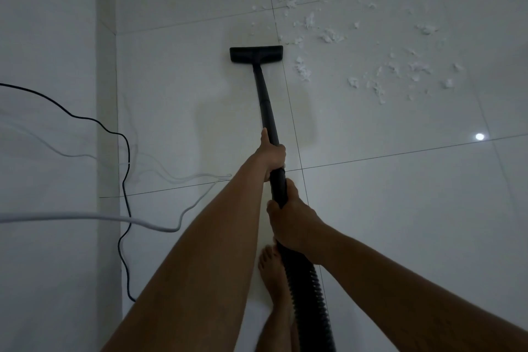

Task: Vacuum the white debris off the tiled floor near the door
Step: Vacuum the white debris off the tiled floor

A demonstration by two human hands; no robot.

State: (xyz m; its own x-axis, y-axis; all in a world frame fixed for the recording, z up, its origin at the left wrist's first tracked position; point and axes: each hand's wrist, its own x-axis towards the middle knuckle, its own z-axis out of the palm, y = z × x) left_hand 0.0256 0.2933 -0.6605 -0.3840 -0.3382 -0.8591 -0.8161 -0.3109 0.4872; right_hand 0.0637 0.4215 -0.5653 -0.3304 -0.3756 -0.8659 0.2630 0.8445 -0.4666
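The black wand (265, 100) was found held in both hands. The left hand (271, 156) was wrapped round the tube further forward, with the thumb laid along it. The right hand (291, 226) was closed round the cuff where the ribbed hose (311, 288) joined. The floor head (256, 54) was recorded flat on the tiled floor (400, 208), with its right end at a grout line.

The white debris (331, 36) was observed scattered ahead and to the right of the head. The nearest tufts lay just beside the head's right end, and the spread ran up to the top edge of the view. Bare tile was noted between the head's left end and the wall (45, 37), and across the whole near right, where one bright reflection (479, 136) was seen.

A black cable (125, 168) and a white cable (114, 218) were logged along the left margin, crossing from the wall onto the floor. Both were well apart from the head, though a thin white strand reached close to the left forearm. A bare foot (273, 268) was recorded just beside the hose, below the right hand
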